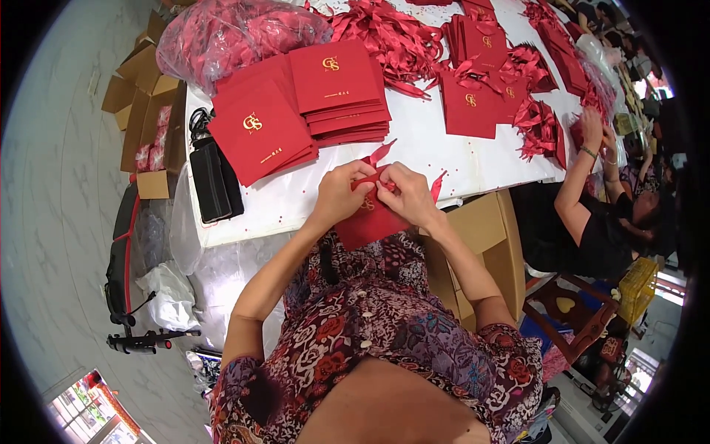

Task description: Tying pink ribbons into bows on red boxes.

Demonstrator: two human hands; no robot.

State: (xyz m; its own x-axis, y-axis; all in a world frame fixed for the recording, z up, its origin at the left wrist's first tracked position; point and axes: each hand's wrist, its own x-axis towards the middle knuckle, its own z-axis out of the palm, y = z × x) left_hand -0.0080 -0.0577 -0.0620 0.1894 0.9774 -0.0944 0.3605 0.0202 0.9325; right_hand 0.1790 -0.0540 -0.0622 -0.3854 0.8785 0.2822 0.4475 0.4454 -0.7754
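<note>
A flat red paper bag (364, 228) with gold print is held close in front of me, at the near edge of the white table. My left hand (345, 195) pinches its top edge between thumb and fingers. At the same edge, my right hand (411, 197) has its fingers closed on a red ribbon, whose loose end (438, 183) sticks out beside the knuckles. Another ribbon end (381, 152) rises beyond the bag between both hands. My fingers cover the spot where ribbon and bag meet. Stacked red bags (344, 81) lie just beyond my left hand.
A clear plastic sack (237, 37) of red material and a heap of red ribbons (384, 37) lie farther back. Ribboned bags (473, 103) are at right. A black case (214, 181) rests at the left edge. Cardboard boxes (484, 237) flank the table; a co-worker (592, 214) sits at right.
</note>
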